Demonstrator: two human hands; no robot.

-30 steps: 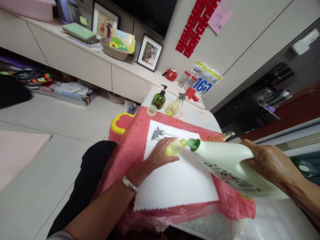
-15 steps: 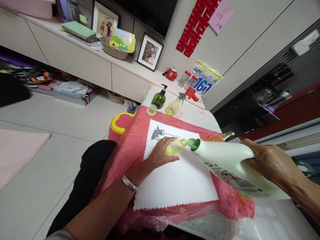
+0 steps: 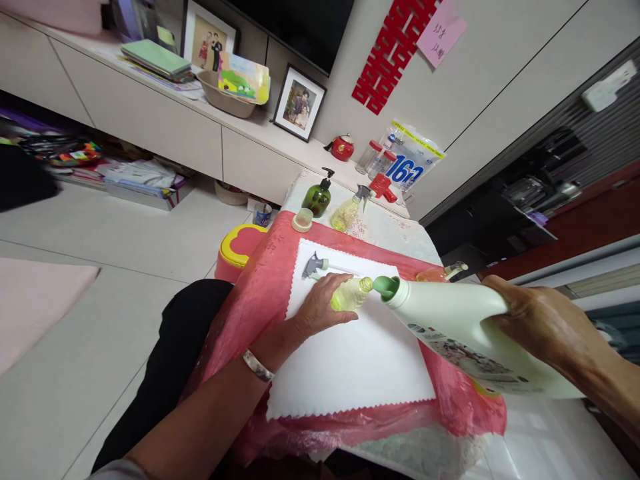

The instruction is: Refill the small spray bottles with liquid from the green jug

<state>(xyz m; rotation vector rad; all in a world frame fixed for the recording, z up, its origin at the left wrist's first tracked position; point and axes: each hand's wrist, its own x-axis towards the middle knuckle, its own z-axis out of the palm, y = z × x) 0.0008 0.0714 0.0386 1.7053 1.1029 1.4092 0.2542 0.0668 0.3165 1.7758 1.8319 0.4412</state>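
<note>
My left hand [image 3: 320, 310] is closed around a small clear bottle [image 3: 350, 295] with yellow liquid in it, its open neck pointing right. In my right hand [image 3: 525, 310] is the handle of a big pale green detergent jug [image 3: 450, 303], tilted so that its green spout [image 3: 386, 287] comes close to the bottle's mouth. I cannot make out whether liquid is flowing between them. A grey spray trigger [image 3: 314, 265] with its tube lies on the white mat [image 3: 350, 373], just beyond my left hand. Farther back stands a pale cap [image 3: 303, 220].
A green pump bottle [image 3: 317, 199] and a yellow spray bottle [image 3: 346, 213] stand at the table's far end. An orange spray bottle [image 3: 433, 274] lies behind the jug. Red cloth [image 3: 255, 287] covers the table under the mat. A red and yellow stool [image 3: 240, 247] is at the left.
</note>
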